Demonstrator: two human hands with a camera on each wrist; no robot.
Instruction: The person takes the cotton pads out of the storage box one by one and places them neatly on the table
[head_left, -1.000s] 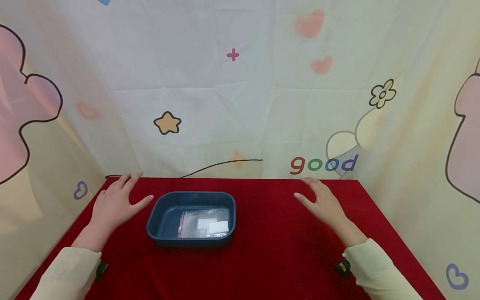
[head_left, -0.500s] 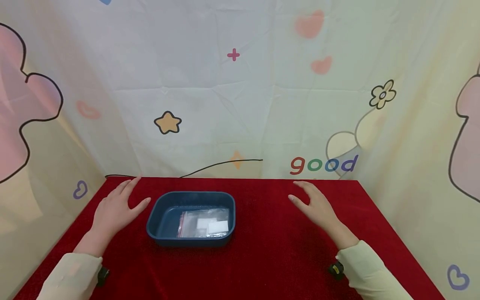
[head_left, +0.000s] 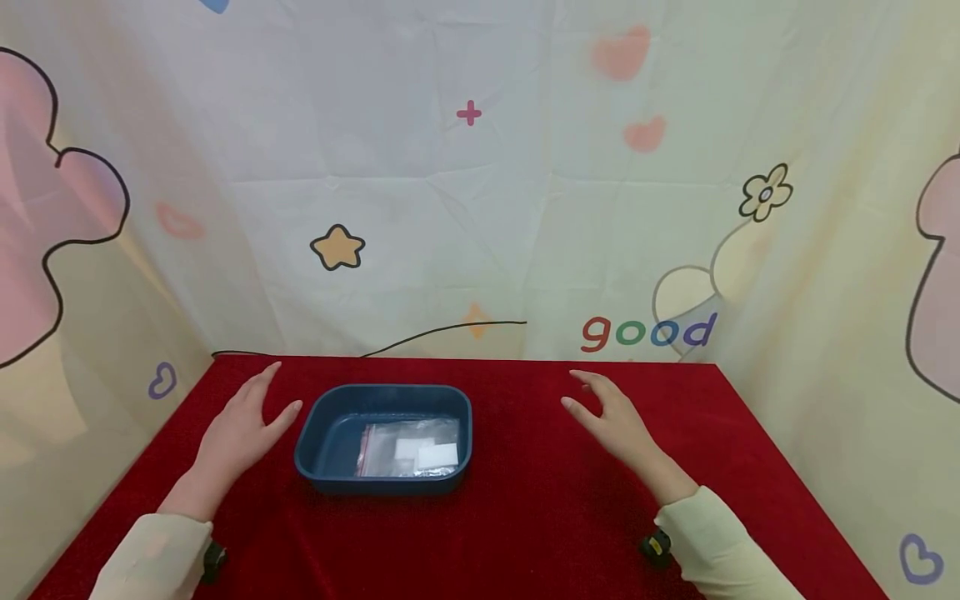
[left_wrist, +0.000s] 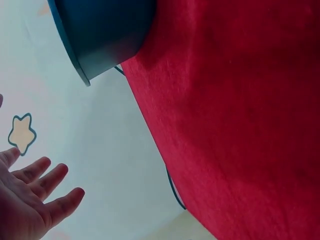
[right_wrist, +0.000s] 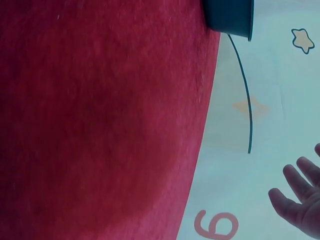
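Note:
A dark blue rectangular tray with rounded corners stands left of the middle of the red-covered table. Inside it lies a clear zip bag with a reddish seal strip and white rectangular pieces. My left hand hovers just left of the tray, thumb spread towards its rim, holding nothing. Farther off on the right, my right hand is raised above the cloth, fingers and thumb apart with nothing between them. Both wrist views show loosely spread fingers and the outer side of the tray.
Red velvet cloth covers the table up to its back edge. Behind and on both sides hangs a pale curtain printed with a star, hearts and the word "good". A small dark device sits at the right wrist.
My right hand has moved left and slightly down, towards the tray. The left hand has shifted a little right and lower. Tray and bag have stayed in place.

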